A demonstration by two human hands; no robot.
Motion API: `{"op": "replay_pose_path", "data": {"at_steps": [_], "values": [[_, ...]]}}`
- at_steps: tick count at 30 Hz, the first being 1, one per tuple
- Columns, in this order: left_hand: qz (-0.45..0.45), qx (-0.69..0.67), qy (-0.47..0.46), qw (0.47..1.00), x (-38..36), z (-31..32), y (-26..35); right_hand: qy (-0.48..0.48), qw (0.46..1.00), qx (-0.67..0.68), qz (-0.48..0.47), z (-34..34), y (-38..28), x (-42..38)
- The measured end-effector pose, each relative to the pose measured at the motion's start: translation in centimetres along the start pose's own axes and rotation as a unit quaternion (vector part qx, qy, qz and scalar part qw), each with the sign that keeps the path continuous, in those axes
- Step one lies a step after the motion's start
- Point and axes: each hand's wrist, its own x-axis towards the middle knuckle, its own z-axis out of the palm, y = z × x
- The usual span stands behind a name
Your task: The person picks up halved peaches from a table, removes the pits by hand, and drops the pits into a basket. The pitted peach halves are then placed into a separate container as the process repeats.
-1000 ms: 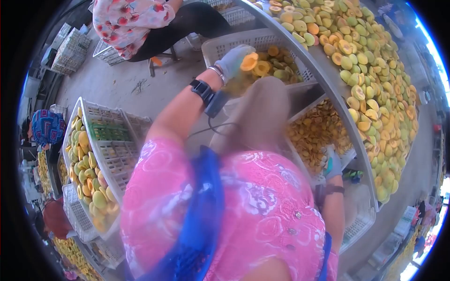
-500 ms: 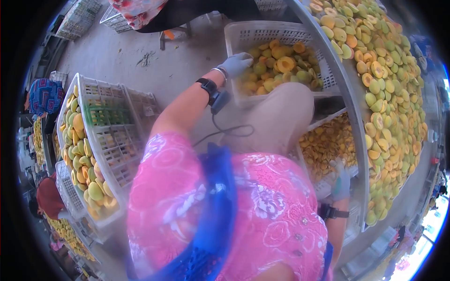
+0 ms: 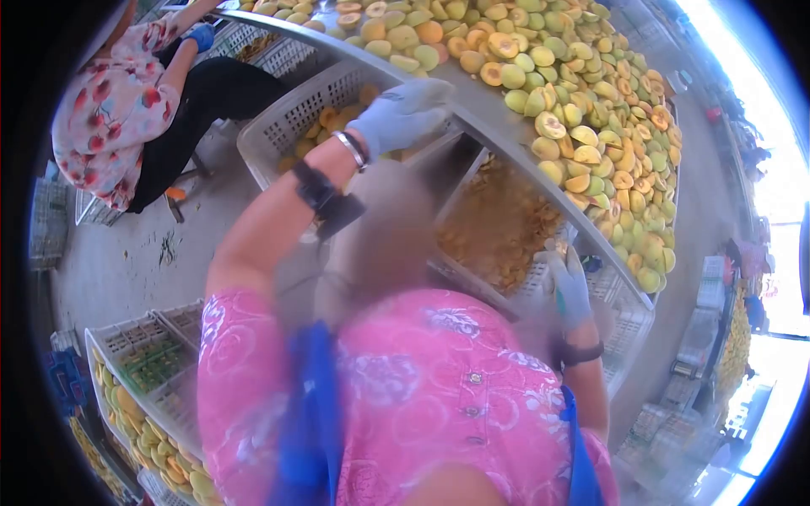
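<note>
Nearest, the gloved right hand [image 3: 570, 287] rests at the edge of the worktop [image 3: 506, 135], its grip closed on a small tool [image 3: 558, 291] too blurred to name. Farther off, the gloved left hand [image 3: 396, 114] hangs over the white crate [image 3: 283, 126] of halved fruit [image 3: 325, 114]; whether its grip holds anything cannot be told. Beyond it, more fruit halves [image 3: 582, 110] cover the worktop.

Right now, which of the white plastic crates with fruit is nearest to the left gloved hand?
The white plastic crate of halved yellow fruit under the grey-gloved left hand, beside the seated person; other crates lie farther away.

White slatted crate [image 3: 283, 126] of halved yellow fruit [image 3: 325, 116] sits under the table edge.
</note>
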Motion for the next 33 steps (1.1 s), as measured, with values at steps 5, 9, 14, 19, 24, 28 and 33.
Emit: {"op": "replay_pose_path", "data": {"at_steps": [5, 9, 14, 19, 24, 28, 33], "values": [[-0.003, 0.000, -0.094, 0.996, 8.0, 8.3, 2.0, -0.052, 0.975, 0.208, 0.047, -3.2, 3.1, -2.2], [0.092, 0.243, -0.055, 0.964, 13.4, 16.1, 0.6, 0.059, 0.992, 0.109, 0.015, -0.5, -0.5, -4.7], [-0.124, 0.110, -0.019, 0.986, 13.3, 18.6, 4.9, 0.049, 0.990, 0.119, 0.049, -1.1, -1.2, -5.8], [-0.115, 0.114, -0.016, 0.987, 12.9, 18.9, 4.6, 0.003, 0.981, 0.195, -0.023, -1.2, 2.4, -4.3], [-0.164, -0.150, 0.006, 0.975, 12.2, 19.4, 3.3, 0.004, 0.988, 0.148, -0.034, -0.1, 1.2, -4.2], [-0.189, -0.572, -0.013, 0.798, 7.7, 19.1, 5.0, 0.004, 0.985, 0.154, -0.083, 1.3, 1.2, -3.5], [-0.196, -0.712, -0.015, 0.674, 1.9, 18.8, 10.0, -0.008, 0.993, 0.025, -0.111, 1.2, -1.7, -2.4]]}}
